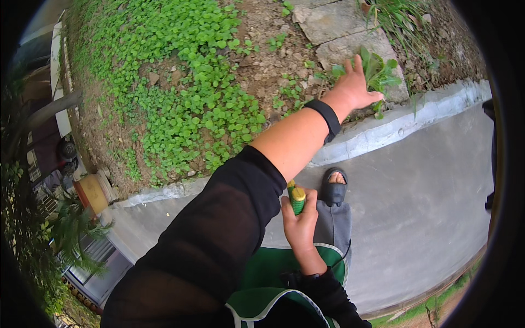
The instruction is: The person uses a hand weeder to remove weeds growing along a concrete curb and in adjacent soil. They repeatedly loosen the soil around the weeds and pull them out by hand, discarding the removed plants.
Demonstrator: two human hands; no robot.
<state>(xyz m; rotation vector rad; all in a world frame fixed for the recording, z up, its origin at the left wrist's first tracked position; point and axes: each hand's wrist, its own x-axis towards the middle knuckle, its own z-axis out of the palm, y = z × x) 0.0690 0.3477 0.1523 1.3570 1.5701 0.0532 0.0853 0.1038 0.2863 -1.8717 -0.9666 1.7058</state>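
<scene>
My left hand (352, 88) reaches out to the upper right with its fingers apart and the thumb spread. It is over a bunch of green leaves (376, 71) lying at the end of a stone slab (348, 35). Leaves show between the thumb and the raised fingers; the other fingertips are hard to make out. Below the outstretched arm, my right hand (302, 227) is closed around a hand tool with green, yellow-ended grips (298, 201). The tool's working end is hidden behind my left forearm.
Low round-leaved plants (197, 94) cover much of the soil bed at left. A raised concrete kerb (369, 137) separates the bed from the grey pavement (410, 172). My foot in a black sandal (334, 192) stands near the kerb. Long grass (404, 24) grows beyond the slabs.
</scene>
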